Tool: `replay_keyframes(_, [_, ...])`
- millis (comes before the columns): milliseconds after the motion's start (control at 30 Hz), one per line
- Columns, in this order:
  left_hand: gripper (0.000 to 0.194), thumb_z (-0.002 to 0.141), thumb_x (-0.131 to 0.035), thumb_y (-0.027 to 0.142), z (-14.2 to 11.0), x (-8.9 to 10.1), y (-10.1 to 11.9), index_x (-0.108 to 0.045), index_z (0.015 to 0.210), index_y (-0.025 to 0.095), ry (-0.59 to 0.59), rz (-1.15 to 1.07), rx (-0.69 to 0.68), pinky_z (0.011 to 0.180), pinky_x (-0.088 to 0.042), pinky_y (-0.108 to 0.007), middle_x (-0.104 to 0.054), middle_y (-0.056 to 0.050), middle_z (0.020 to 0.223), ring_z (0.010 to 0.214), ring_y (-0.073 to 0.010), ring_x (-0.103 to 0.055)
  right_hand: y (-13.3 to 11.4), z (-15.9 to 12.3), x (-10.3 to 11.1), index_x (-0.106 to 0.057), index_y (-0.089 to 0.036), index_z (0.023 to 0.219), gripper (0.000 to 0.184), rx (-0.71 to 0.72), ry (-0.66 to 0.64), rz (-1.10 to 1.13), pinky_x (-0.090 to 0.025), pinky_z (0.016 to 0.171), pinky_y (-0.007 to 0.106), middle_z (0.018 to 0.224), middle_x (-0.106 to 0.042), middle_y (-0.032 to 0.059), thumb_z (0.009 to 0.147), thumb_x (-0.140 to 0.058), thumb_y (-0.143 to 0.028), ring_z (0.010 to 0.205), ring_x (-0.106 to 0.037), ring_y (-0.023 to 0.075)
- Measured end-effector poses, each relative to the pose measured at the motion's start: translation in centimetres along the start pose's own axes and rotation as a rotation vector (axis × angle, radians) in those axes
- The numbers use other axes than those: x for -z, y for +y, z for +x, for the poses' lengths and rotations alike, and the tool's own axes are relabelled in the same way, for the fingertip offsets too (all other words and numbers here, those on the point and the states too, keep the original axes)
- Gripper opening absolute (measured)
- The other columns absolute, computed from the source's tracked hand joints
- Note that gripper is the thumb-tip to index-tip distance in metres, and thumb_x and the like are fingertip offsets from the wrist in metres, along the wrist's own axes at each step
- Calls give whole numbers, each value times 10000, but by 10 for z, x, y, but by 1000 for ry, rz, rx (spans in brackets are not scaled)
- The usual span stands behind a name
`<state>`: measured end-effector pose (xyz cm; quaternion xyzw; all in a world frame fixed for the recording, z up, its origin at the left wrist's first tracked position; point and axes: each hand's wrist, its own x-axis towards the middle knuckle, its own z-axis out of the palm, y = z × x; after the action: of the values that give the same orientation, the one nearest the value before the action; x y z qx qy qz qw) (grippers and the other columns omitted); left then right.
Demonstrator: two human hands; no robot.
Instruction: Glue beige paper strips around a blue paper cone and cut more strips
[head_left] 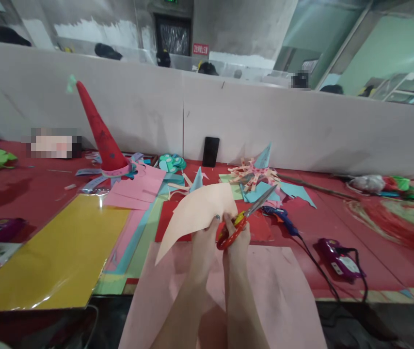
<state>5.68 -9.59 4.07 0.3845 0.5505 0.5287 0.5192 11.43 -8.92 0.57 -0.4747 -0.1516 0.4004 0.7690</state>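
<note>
My left hand point(207, 233) pinches the lower edge of a curved cream paper sheet point(196, 208), its thumb on the near face. My right hand point(239, 237) is closed around scissors point(241, 225) with red and yellow handles, and its fingertips also touch the paper's right edge. The metal blades point up and to the right, away from the sheet. Beneath my forearms lies a large pink sheet point(272, 291). Behind the paper stands a small blue paper cone point(197, 180) with pale strips, partly hidden.
A tall red cone point(101, 128) stands left, near pink paper sheets point(137, 186) and a yellow sheet point(57, 252). A black phone point(211, 151) leans on the white partition point(283, 121). At right lie a blue glue gun point(281, 218), its cord, and a purple device point(340, 259).
</note>
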Motion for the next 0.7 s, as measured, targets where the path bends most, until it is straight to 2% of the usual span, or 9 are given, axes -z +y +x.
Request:
replay_keyframes(100, [214, 725, -597, 232, 3, 1, -2, -663, 921, 175, -5, 115, -40, 1006, -324, -313, -631, -98, 1118, 1133, -225, -518, 1, -2, -3, -389, -205, 751, 425, -18, 4, -3, -314, 357, 158, 471, -427, -118, 579, -758, -327, 377, -377, 42])
replay_keyframes(233, [222, 737, -576, 200, 7, 3, -3, -661, 939, 163, 0, 149, -59, 984, -354, -324, -636, -117, 1104, 1104, -231, -543, 2, -6, -6, -388, -210, 752, 415, -39, 42, -44, -329, 368, 164, 464, -427, -117, 596, -743, -358, 372, -383, 45])
replay_keyframes(400, [209, 754, -579, 236, 13, 6, -6, -662, 928, 155, 133, 150, -44, 972, -380, -351, -638, -124, 1097, 1088, -240, -556, 4, -10, -8, -406, -212, 784, 403, -42, 11, -88, -342, 385, 163, 515, -455, -111, 589, -745, -311, 376, -400, 39])
replay_keyframes(567, [182, 749, -596, 258, 17, 7, -11, -660, 898, 176, 188, 13, -52, 911, -443, -340, -668, -99, 1034, 1025, -233, -594, 2, -14, -11, -417, -202, 776, 418, -34, -33, -106, -308, 358, 164, 534, -451, -103, 581, -749, -365, 364, -355, 29])
replay_keyframes(700, [215, 750, -596, 270, 17, 10, -9, -635, 923, 147, 209, -186, -22, 833, -495, -339, -667, -115, 1016, 944, -233, -629, 2, -17, -13, -385, -208, 751, 393, -36, -84, -89, -257, 340, 153, 550, -426, -102, 652, -675, -455, 360, -297, 18])
